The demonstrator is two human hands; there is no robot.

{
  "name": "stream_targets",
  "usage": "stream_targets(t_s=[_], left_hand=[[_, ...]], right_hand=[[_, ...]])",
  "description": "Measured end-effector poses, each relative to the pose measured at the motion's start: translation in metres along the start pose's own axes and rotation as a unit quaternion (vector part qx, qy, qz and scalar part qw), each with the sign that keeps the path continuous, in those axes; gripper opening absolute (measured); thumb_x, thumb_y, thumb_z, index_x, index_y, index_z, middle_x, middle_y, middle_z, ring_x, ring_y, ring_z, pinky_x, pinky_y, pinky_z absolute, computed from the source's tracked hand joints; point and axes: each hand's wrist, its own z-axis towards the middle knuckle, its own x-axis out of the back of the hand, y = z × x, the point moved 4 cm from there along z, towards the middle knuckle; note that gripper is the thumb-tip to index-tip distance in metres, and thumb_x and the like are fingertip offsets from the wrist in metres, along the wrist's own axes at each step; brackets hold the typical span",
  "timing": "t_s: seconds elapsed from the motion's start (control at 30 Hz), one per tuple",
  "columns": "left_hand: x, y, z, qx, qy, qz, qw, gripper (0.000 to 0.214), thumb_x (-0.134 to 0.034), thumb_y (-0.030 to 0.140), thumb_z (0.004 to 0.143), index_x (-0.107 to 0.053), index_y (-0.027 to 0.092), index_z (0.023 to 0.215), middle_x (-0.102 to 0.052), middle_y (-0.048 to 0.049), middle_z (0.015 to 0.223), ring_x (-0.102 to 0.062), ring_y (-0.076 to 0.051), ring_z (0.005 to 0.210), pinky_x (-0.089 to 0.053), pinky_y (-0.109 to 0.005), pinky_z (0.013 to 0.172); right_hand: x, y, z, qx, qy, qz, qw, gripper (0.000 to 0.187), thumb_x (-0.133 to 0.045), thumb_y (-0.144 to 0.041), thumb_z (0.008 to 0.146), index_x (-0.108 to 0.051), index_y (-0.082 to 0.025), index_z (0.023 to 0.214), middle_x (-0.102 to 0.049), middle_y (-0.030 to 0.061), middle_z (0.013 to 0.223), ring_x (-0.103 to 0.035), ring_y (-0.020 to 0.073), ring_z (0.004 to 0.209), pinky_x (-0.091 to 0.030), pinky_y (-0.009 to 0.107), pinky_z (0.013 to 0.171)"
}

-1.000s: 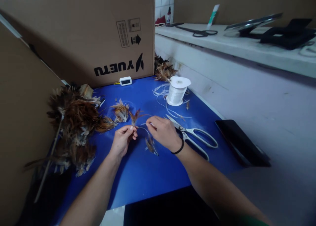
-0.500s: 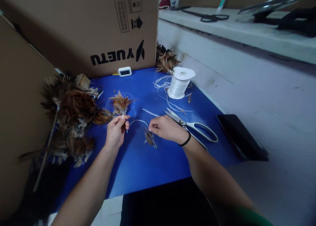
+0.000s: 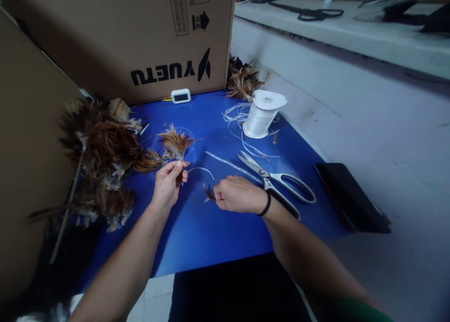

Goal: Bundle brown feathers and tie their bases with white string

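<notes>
My left hand [image 3: 169, 181] is closed, pinching the base of a small brown feather bundle [image 3: 176, 143] that fans out away from me. A thin white ribbon [image 3: 204, 168] curves out from those fingers, its far end loose in front of my right hand. My right hand [image 3: 234, 193], a black band on its wrist, is low over the blue table with curled fingers. At its fingertips a small brown feather [image 3: 209, 193] pokes out; the fingers hide the rest. Just beyond that hand are open white-handled scissors [image 3: 267, 175] and a cut ribbon strip [image 3: 230, 163].
A feather pile [image 3: 101, 144] fills the left side, with more feathers [image 3: 243, 80] at the back. A white ribbon spool [image 3: 262, 118] stands behind the scissors. A black phone-like object [image 3: 346, 195] lies right. A small display [image 3: 181, 96] sits by the cardboard box [image 3: 116, 36].
My right hand has left the ribbon's end and come down over the small loose feather, which has shifted left. My left hand still pinches the feather bundle. The view has turned slightly.
</notes>
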Motion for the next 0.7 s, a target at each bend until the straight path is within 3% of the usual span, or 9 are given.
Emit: stream_targets(t_s=[0.17, 0.37, 0.53, 0.7], left_hand=[[-0.006, -0.001, -0.003, 0.018, -0.029, 0.002, 0.999, 0.017, -0.071, 0.029, 0.068, -0.066, 0.013, 0.071, -0.063, -0.0037, 0.074, -0.048, -0.005, 0.049, -0.038, -0.017, 0.044], [-0.015, -0.002, -0.013, 0.086, -0.077, -0.014, 0.993, 0.019, -0.073, 0.028, 0.067, -0.063, 0.012, 0.069, -0.065, -0.0064, 0.084, -0.053, -0.006, 0.054, -0.041, -0.017, 0.046], [-0.020, -0.007, -0.021, 0.139, -0.116, 0.009, 0.983, 0.021, -0.071, 0.033, 0.069, -0.062, 0.013, 0.071, -0.058, -0.0016, 0.054, -0.051, -0.007, 0.047, -0.040, -0.017, 0.046], [-0.025, -0.008, -0.024, 0.121, -0.143, 0.029, 0.982, 0.020, -0.068, 0.032, 0.072, -0.064, 0.013, 0.072, -0.057, -0.0008, 0.051, -0.049, -0.007, 0.044, -0.037, -0.018, 0.046]], right_hand=[[0.013, 0.009, 0.004, -0.009, 0.077, 0.170, 0.982, 0.008, -0.056, -0.016, 0.070, -0.060, -0.019, 0.064, -0.059, -0.0027, 0.056, -0.051, 0.0084, 0.050, -0.033, 0.022, 0.050], [0.017, 0.013, 0.009, -0.061, 0.103, 0.394, 0.911, 0.006, -0.053, -0.018, 0.073, -0.054, -0.017, 0.068, -0.054, -0.0042, 0.053, -0.047, 0.0062, 0.046, -0.036, 0.019, 0.045], [0.016, 0.012, 0.010, -0.079, 0.096, 0.432, 0.893, 0.005, -0.055, -0.020, 0.073, -0.054, -0.017, 0.070, -0.053, -0.0049, 0.051, -0.042, 0.0047, 0.040, -0.033, 0.017, 0.040], [0.009, 0.010, 0.013, -0.074, 0.105, 0.430, 0.894, 0.004, -0.054, -0.018, 0.072, -0.054, -0.017, 0.068, -0.053, -0.0046, 0.051, -0.043, 0.0049, 0.040, -0.034, 0.017, 0.039]])
